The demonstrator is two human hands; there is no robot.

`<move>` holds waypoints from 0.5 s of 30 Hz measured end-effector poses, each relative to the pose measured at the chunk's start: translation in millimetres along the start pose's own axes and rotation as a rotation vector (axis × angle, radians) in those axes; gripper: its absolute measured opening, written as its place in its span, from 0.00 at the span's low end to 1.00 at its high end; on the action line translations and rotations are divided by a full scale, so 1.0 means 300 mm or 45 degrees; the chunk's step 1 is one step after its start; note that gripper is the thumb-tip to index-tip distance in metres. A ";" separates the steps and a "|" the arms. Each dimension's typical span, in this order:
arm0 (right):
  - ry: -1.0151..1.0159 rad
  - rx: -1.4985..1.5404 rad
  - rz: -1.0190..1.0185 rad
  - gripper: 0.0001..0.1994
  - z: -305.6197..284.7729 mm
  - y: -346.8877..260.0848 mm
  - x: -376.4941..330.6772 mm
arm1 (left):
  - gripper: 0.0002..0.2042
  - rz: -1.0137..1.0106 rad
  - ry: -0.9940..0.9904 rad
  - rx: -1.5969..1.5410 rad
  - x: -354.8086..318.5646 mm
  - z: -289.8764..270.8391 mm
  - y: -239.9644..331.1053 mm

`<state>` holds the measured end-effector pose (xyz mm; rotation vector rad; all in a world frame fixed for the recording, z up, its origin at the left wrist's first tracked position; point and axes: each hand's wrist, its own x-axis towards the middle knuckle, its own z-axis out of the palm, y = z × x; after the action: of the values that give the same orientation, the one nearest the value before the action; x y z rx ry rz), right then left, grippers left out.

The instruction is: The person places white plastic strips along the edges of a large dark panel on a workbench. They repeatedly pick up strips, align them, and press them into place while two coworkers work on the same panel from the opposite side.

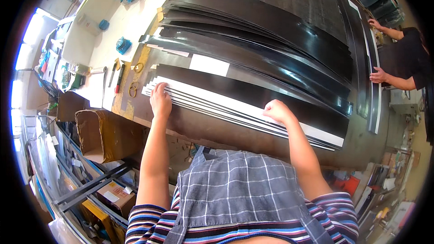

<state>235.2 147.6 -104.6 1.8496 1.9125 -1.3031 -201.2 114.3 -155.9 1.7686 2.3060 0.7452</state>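
A fanned stack of long white strips (215, 97) lies along the near side of the table, several edges stepped toward me. A black strip (253, 92) lies against its far side. At the stack's left end my left hand (161, 102) is closed over the strip edges, its fingertips on the top white face. Right of the middle, my right hand (277, 111) has its fingers curled together at the top white strip's near edge. Its thumb and whatever it pinches are partly hidden.
Piles of glossy black strips (271, 27) cover the table beyond. A utility knife (120, 79), yellow tape rolls (133, 89) and a blue tape dispenser (122, 45) lie at left. A cardboard box (106, 135) stands below the table's left edge. Across at right, a co-worker's hands (379, 75) touch long strips.
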 end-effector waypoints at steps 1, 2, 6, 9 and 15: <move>-0.009 0.003 0.001 0.13 -0.003 -0.003 -0.001 | 0.16 0.008 0.001 0.013 0.000 0.004 -0.003; -0.018 0.004 0.000 0.14 -0.005 -0.006 0.000 | 0.16 0.015 0.002 0.027 0.001 0.005 -0.008; 0.009 -0.012 -0.035 0.13 0.005 0.014 0.005 | 0.15 0.052 0.005 0.015 0.000 0.001 0.006; 0.001 -0.040 -0.011 0.12 0.001 -0.004 -0.001 | 0.15 0.039 0.001 0.023 -0.003 0.001 0.016; -0.016 -0.071 0.068 0.11 0.000 -0.031 -0.005 | 0.14 0.037 0.008 0.046 -0.003 -0.001 0.008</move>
<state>227.3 148.1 -99.5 1.8482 1.8603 -1.2289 -198.9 113.9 -154.7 1.8214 2.3166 0.7190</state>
